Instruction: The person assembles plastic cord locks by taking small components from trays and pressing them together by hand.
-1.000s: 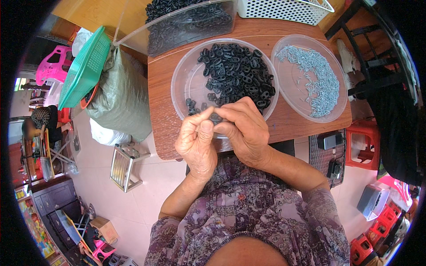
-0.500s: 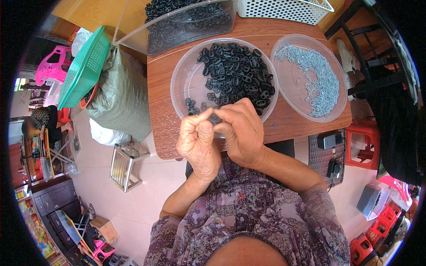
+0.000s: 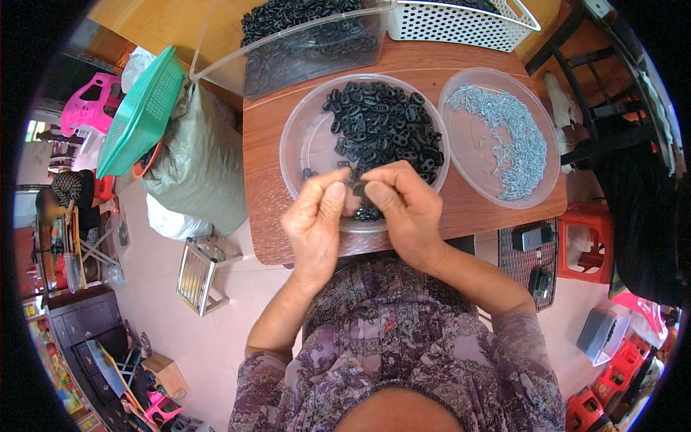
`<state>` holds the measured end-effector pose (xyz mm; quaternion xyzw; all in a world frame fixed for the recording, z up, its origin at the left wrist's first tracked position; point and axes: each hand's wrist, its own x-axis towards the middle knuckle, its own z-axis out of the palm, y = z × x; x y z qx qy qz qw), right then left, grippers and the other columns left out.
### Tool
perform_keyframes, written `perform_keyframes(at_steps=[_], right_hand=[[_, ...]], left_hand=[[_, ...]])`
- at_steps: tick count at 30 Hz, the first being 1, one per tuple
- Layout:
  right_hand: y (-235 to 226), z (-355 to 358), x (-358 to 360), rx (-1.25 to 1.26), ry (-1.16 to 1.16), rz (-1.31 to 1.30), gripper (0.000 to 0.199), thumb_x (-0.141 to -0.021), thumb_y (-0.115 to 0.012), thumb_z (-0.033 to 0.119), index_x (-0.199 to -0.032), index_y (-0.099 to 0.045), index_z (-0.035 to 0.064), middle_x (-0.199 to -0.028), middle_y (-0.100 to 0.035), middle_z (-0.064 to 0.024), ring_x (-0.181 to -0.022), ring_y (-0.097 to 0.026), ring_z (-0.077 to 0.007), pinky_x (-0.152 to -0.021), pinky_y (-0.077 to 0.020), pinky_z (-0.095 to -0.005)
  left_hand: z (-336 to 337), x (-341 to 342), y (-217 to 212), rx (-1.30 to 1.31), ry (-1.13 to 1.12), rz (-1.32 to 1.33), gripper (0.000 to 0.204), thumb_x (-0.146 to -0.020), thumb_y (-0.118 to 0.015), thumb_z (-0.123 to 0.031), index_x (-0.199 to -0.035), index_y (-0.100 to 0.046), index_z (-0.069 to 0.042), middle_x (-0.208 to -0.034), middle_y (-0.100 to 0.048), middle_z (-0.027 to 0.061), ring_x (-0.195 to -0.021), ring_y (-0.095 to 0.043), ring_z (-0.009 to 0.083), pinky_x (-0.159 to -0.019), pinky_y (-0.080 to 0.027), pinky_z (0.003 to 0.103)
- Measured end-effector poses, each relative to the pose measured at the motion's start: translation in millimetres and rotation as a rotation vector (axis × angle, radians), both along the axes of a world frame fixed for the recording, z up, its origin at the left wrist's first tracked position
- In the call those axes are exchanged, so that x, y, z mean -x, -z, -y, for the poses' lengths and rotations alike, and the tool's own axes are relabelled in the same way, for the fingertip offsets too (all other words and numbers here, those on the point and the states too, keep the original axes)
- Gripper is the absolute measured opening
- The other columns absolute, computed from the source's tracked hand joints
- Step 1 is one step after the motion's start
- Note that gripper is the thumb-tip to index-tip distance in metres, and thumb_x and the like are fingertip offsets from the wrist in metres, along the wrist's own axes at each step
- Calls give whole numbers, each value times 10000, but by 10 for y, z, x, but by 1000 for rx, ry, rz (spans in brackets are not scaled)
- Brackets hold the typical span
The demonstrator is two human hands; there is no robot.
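Over the near edge of a round clear plastic tub (image 3: 296, 147), my two hands work close together in front of me. My right hand (image 3: 409, 210) pinches a small black plastic piece (image 3: 357, 188) between thumb and forefinger. Thumb and forefinger of my left hand (image 3: 314, 217) are also pressed together beside that piece; what they hold is too blurred to make out. Inside the tub lies a heap of black plastic pieces (image 3: 381, 126) with two holes each. To its right, a clear round lid-like tray (image 3: 464, 137) holds a spread of small silvery screws (image 3: 520, 144).
A clear bin (image 3: 309, 68) of more black pieces stands at the table's back left, beside a white perforated basket (image 3: 461, 27). Left of the wooden table (image 3: 263, 165) are a stuffed sack (image 3: 194, 158) and green baskets (image 3: 140, 115). A red stool (image 3: 586, 241) stands at right.
My hands have moved slightly apart, the right one shifting right and the left one slightly left. The black piece now shows at my right fingertips.
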<state>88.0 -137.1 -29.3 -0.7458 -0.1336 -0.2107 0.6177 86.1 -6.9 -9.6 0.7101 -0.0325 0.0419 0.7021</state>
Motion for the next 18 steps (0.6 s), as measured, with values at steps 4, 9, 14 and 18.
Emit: perform_keyframes(at_steps=[4,9,14,18], right_hand=[[-135,142,-135,-94,10,-197,113,-829,-558,58,-904,-591,-21,-816,-563,-14,-766,-502,-67,-693,-413,-200],[-346,387,-504,-30,67,-160,142,-831,-562,106,-895,-601,-15,-777,-594,-21,-726,-534,-71,-671,-435,-207],[-391,948,-1378,282,276,5,188,-784,-567,154,-844,-615,-18,-726,-624,-88,-691,-568,-123,-653,-452,-271],[-649,1455,-2055,469,567,76,215,-719,-565,164,-822,-604,-21,-747,-618,-160,-729,-578,-224,-671,-448,-339]], left_hand=[[-132,-195,39,142,35,-144,183,-831,-562,-57,-977,-563,53,-751,-610,78,-615,-551,116,-579,-458,222],[-239,-520,154,-387,-94,37,184,-744,-576,-18,-921,-583,29,-746,-629,123,-646,-597,181,-595,-473,297],[-169,-783,169,-967,38,338,228,-655,-624,-60,-861,-551,6,-762,-566,180,-765,-562,337,-659,-445,409],[-49,-842,238,-1211,117,436,154,-654,-580,-22,-783,-497,-6,-789,-541,180,-784,-537,347,-664,-438,436]])
